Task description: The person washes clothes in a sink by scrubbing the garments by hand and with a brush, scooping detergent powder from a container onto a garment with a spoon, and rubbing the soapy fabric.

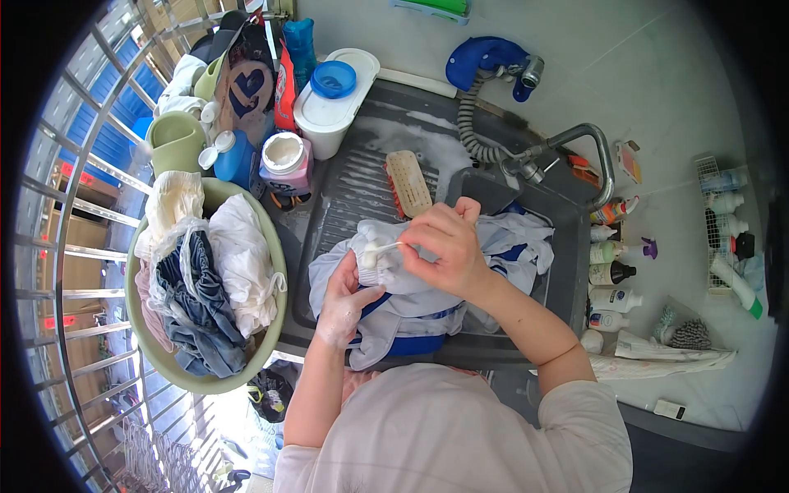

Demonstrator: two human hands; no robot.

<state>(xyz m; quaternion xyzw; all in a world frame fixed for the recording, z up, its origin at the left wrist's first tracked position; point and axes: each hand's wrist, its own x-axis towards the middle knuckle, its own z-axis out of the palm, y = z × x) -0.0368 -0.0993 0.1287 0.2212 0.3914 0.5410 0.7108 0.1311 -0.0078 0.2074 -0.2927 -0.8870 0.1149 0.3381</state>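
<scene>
In my left hand [339, 306], a white and blue garment [411, 308] is held by its gathered white cuff [372, 274]. Wet-looking skin shows at my left wrist. My right hand [448, 248] pinches a thin white stick [389, 246] whose far end, like a small spoon, rests at white paste on the cuff. The rest of the garment lies bunched on the dark grey washboard sink [329, 222]. Just beyond my hands is a scrubbing brush [409, 182] with reddish bristles, back up. An uncapped jar [283, 154] of white paste stands at the left.
A green basin [275, 329] with white and denim clothes sits left, by metal window bars [62, 246]. A white tub [337, 115] and blue bottle [236, 156] stand behind. The faucet [604, 164] arches at right, near several bottles [612, 297].
</scene>
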